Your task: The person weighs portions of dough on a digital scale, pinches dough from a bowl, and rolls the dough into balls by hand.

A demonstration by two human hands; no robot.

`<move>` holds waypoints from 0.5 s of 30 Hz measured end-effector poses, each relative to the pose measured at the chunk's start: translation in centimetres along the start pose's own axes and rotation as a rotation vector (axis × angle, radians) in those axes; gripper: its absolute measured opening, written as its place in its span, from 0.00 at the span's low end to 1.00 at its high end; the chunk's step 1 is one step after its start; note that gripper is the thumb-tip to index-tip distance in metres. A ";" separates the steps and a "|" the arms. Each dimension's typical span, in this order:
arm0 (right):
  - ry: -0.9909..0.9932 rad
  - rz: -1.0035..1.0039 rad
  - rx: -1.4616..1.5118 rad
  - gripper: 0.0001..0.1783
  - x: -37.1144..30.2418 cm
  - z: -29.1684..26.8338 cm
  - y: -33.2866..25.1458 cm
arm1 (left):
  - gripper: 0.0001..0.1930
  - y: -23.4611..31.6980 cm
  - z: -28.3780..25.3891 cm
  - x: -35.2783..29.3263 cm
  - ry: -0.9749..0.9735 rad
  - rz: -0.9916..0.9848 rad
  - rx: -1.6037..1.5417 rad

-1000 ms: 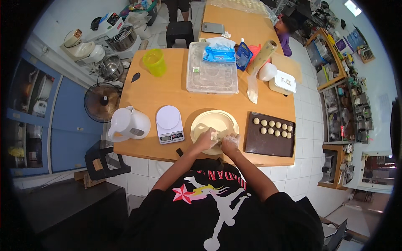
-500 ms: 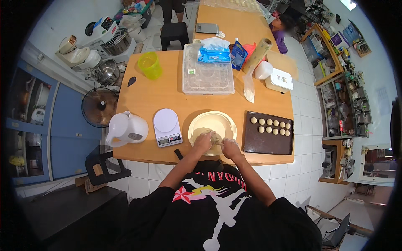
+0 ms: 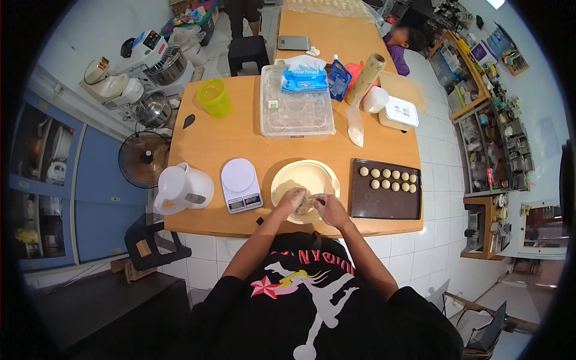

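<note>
Over the front part of a cream-coloured round bowl [image 3: 324, 176], my left hand [image 3: 292, 200] is closed around a lump of dough [image 3: 306, 206]. My right hand [image 3: 330, 210] meets it from the other side, its fingertips pinching the dough's edge. Floury residue coats the fingers of both hands. To the right lies a dark brown baking tray [image 3: 384, 207] that carries two rows of small round dough balls [image 3: 385, 173]. A white digital kitchen scale [image 3: 239, 175] with nothing on its round plate stands left of the bowl.
A white pitcher [image 3: 191, 187] stands at the table's left. Farther back are a yellow-green cup [image 3: 214, 98], a clear lidded box [image 3: 294, 114] bearing a blue tissue pack [image 3: 304, 80], a wrap roll [image 3: 367, 75] and a white tub [image 3: 399, 113]. Another person [image 3: 400, 48] is at the far right.
My hands have drawn slightly together over the bowl, and the right fingers now bend in at the dough. The whole view has shifted a little.
</note>
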State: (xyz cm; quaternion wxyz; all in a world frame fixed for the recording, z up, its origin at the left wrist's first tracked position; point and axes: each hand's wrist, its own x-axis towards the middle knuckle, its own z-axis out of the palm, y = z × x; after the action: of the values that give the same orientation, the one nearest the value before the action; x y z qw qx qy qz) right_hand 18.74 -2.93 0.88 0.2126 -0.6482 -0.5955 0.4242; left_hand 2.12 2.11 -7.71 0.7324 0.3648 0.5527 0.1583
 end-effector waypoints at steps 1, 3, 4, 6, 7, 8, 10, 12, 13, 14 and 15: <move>0.012 -0.041 0.030 0.15 0.0 0.2 -0.3 | 0.19 0.0 -0.2 -0.1 -0.002 -0.001 0.002; 0.022 -0.084 0.062 0.14 -0.1 0.8 -0.9 | 0.23 0.0 -0.7 -0.5 -0.146 -0.031 -0.510; 0.061 -0.061 0.117 0.13 -0.3 1.0 -2.0 | 0.23 0.4 -0.3 -1.2 -0.143 -0.031 -0.509; 0.108 -0.036 0.171 0.12 -0.2 1.3 -2.7 | 0.24 1.8 1.4 -2.6 -0.105 -0.073 -0.658; 0.081 -0.026 0.132 0.12 -0.1 1.6 -2.6 | 0.24 1.8 1.7 -2.9 -0.102 -0.070 -0.660; 0.054 -0.017 0.093 0.12 0.0 2.0 -2.6 | 0.24 1.8 1.8 -3.2 -0.097 -0.047 -0.656; 0.140 -0.074 0.040 0.16 0.0 3.0 -2.0 | 0.24 2.1 2.2 -4.2 -0.095 -0.026 -0.651; 0.236 -0.121 -0.013 0.20 -0.4 3.6 -1.7 | 0.22 3.1 2.7 -5.4 -0.149 0.015 -0.635; 0.294 -0.063 0.013 0.19 -0.5 4.0 -2.2 | 0.22 2.6 2.6 -5.2 -0.144 0.018 -0.638; 0.353 -0.002 0.039 0.19 -0.7 4.3 -2.4 | 0.22 1.8 2.5 -4.8 -0.108 0.044 -0.706; 0.351 -0.005 0.040 0.19 -0.7 4.8 -2.3 | 0.23 1.1 2.3 -4.3 -0.072 0.069 -0.772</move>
State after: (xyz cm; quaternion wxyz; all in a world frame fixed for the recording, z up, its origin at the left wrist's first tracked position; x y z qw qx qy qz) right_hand 13.61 -4.25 0.23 0.3271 -0.7066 -0.5422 0.3158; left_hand 2.93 -0.71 -3.66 0.8290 0.0859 0.4138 0.3662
